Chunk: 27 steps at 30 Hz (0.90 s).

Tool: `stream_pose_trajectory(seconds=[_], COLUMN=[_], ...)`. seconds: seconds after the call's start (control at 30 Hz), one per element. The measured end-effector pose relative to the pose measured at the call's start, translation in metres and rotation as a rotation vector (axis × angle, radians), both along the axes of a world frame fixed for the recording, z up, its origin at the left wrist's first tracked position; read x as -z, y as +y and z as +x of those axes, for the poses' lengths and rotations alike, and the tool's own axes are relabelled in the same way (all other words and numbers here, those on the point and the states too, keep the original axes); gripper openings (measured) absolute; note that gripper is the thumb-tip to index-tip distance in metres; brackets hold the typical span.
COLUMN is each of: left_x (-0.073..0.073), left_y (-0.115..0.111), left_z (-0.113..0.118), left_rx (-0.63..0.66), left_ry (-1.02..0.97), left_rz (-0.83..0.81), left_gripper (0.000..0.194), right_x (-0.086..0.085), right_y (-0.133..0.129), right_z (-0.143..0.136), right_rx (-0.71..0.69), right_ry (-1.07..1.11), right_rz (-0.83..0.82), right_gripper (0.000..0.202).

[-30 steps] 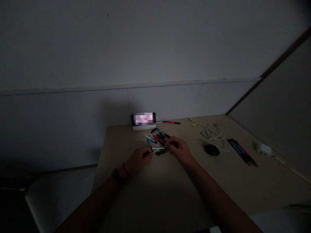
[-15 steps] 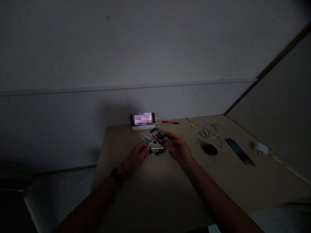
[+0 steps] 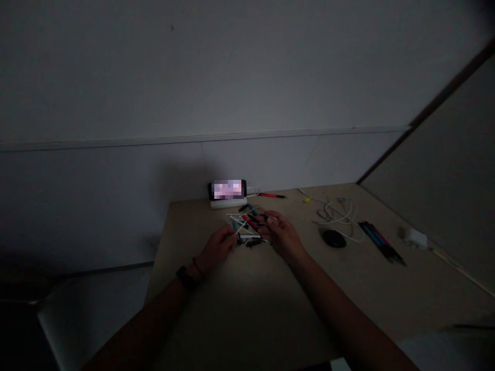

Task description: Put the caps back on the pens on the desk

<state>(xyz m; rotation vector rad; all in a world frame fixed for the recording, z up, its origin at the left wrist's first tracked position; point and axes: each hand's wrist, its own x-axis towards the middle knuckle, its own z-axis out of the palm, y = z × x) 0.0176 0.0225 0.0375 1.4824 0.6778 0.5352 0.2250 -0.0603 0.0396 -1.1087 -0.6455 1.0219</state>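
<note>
A loose pile of pen parts [image 3: 250, 237] lies on the table between my hands: thin white sticks, white tubes, and blue, red and black pieces. At the pile's left edge is my left hand [image 3: 218, 246], its fingers pinched at the end of a thin white stick [image 3: 240, 228]. My right hand [image 3: 282, 234] is on the right side of the pile, palm partly turned up and fingers curled. Something small and dark shows at its fingertips, too dim to name. A red piece [image 3: 250, 222] lies just left of those fingers.
Behind the pile, a phone [image 3: 228, 189] leans on a white stand [image 3: 229, 204] by the wall. A red and black pen [image 3: 273, 195] lies beside it. To the right are a black mouse [image 3: 334, 238], a coiled white cable [image 3: 340, 208], several pens [image 3: 381, 243] and a white plug [image 3: 414, 237].
The fingers of my right hand have curled in and shifted slightly, with the thumb nearer the fingertips. My left hand stays almost in place.
</note>
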Motion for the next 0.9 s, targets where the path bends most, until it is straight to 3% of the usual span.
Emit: stream_pose_trajectory(seconds=[0.23,0.33,0.5,0.67,0.9], left_x=[-0.003,-0.005,-0.009,-0.009,-0.002], left_y=[-0.003,-0.004,-0.006,-0.007,-0.004], left_z=[0.0,-0.001,-0.001,-0.002,-0.001], left_rx=[-0.003,-0.009,0.009,0.003,0.016], left_ry=[-0.008,-0.006,-0.002,-0.012,-0.035], left_rz=[-0.016,0.025,0.085,0.122,0.188], left_gripper=[0.03,0.031,0.032,0.032,0.034], right_x=[0.008,0.01,0.014,0.005,-0.009], right_y=[-0.001,0.0,0.003,-0.004,-0.019], right_z=[0.003,0.005,0.005,0.0,-0.021], right_rx=[0.19,0.197,0.152,0.196,-0.155], right_ry=[-0.705,-0.874,-0.915,-0.876,-0.772], right_rz=[-0.057,-0.089,-0.009,0.1,0.095], right_gripper=[0.033,0.033,0.035,0.036,0.042])
